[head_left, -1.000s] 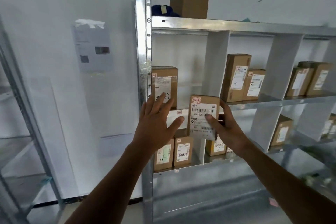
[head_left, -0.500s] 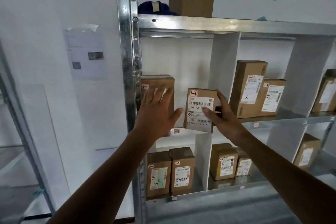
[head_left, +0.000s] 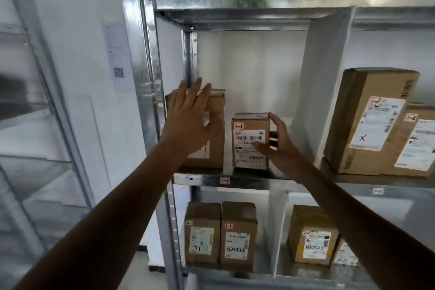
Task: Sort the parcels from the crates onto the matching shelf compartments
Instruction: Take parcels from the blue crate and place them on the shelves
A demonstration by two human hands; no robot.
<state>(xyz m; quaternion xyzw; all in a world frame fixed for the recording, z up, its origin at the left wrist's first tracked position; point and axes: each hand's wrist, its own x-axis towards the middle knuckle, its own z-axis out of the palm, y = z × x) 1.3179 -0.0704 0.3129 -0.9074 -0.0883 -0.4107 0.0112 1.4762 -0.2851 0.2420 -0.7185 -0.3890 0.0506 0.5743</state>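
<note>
The small parcel (head_left: 250, 141), held in the air in front of the shelf (head_left: 259, 182) a second ago, now stands upright on the shelf board in the upper left compartment, near its front edge. It is just right of the taller parcel (head_left: 215, 148) and left of the white divider (head_left: 317, 89). The right hand (head_left: 275, 146) has gone in with it and now has its thumb on the label, with fingers spread along the parcel's right side. The left hand (head_left: 188, 120) has risen, its straight fingers now lying over the taller parcel's front up to the top edge. The view has come closer to the shelf.
</note>
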